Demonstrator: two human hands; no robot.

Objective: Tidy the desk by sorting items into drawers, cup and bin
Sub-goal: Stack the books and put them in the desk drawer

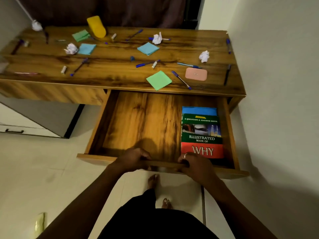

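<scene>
Both the left hand [133, 158] and the right hand [194, 163] curl tight over the near edge of the open brown wooden drawer [143, 125], so it can take things from the messy desk.

On bench [112, 80]: 2 green paper squares [158, 80], 2 blue paper squares [148, 48], 4 crumpled paper balls [204, 56], 1 yellow cup [96, 26], 1 pink case [196, 74], 1 blue cap [132, 58], approx 4 sm. white stubs [63, 69], approx 12 pens [181, 79] (blurry). In drawer [138, 121]: 2 books [202, 135].

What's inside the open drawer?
In the drawer, at its right side, a green-and-red book lies on a blue book, whose cover is mostly hidden. Nothing else shows.
</scene>
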